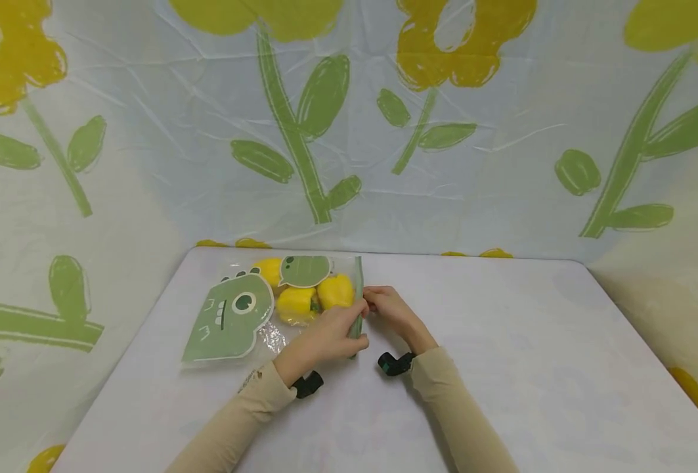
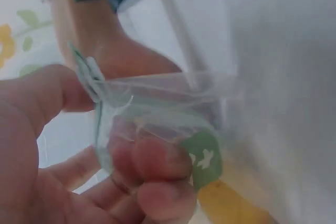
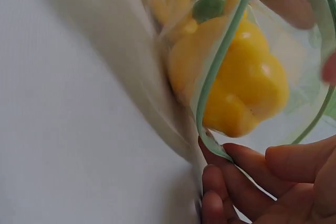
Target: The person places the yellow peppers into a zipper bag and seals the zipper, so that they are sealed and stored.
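Note:
A clear plastic zip bag [image 1: 227,325] with a green cartoon monster print lies on the table, its green-edged mouth [image 3: 218,59] toward the right. Inside are yellow bell peppers [image 1: 335,292]; three show through the film. My left hand [image 1: 327,334] reaches over the near side and grips the mouth's edge, fingertips [image 2: 160,158] seen through the clear film. At the mouth's far part, my right hand [image 1: 392,312] pinches the green edge between thumb and fingers. The right wrist view shows the mouth parted, with one pepper [image 3: 236,77] just inside it.
The white table [image 1: 514,355] stretches right and toward me. A flower-printed cloth [image 1: 502,164] hangs behind the table and along its sides. Black wrist devices [image 1: 396,363] are worn at both wrists, below the beige sleeves [image 1: 461,407].

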A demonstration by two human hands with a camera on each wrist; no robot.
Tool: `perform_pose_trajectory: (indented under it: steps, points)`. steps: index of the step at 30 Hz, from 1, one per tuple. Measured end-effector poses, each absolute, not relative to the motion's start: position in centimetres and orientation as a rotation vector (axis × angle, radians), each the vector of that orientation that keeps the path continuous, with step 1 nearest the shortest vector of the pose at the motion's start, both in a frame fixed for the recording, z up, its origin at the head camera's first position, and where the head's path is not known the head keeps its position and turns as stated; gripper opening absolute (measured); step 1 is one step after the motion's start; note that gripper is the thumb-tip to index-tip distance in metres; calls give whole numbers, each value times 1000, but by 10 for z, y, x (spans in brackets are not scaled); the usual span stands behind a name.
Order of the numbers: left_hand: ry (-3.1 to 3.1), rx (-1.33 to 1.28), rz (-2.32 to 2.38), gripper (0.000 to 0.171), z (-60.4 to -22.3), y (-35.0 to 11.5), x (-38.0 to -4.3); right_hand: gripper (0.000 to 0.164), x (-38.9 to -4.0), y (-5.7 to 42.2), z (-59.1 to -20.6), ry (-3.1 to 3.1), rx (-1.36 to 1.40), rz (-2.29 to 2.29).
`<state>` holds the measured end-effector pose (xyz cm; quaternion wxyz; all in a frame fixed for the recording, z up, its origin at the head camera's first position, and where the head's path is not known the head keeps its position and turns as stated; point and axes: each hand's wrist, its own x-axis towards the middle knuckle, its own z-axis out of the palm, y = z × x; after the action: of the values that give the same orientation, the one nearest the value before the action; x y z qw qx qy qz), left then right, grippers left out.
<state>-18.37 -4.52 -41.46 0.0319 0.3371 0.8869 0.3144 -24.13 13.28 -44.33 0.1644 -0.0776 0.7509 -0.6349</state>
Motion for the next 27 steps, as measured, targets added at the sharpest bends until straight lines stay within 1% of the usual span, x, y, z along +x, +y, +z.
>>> perform_pose_trajectory:
  steps: [3, 5, 9, 11, 14, 17, 22, 24, 27]
  points:
    - [2716, 1048, 965, 55, -418, -45, -178, 30, -242, 139, -443, 2187, -178, -1788]
    - [2684, 1061, 977, 62, -419, -46, -172, 31, -242, 144, -442, 2220, -161, -1767]
    - [2625, 1046, 1051, 63, -421, -53, -156, 33, -240, 153, -440, 2286, -173, -1704]
    - [2576, 997, 1117, 62, -422, -57, -148, 34, -235, 158, -438, 2329, -189, -1641]
    - [2442, 834, 1262, 64, -427, -62, -136, 35, -225, 165, -434, 2393, -214, -1540]
    - [2184, 600, 1513, 69, -435, -64, -127, 36, -213, 172, -432, 2418, -232, -1506]
    - [1591, 246, 1897, 78, -452, -56, -117, 30, -190, 175, -432, 2364, -240, -1529]
    - [1472, 170, 1978, 79, -459, -51, -114, 32, -181, 174, -431, 2326, -254, -1534]
    - [1432, 134, 2085, 78, -467, -41, -115, 40, -172, 172, -430, 2292, -280, -1528]
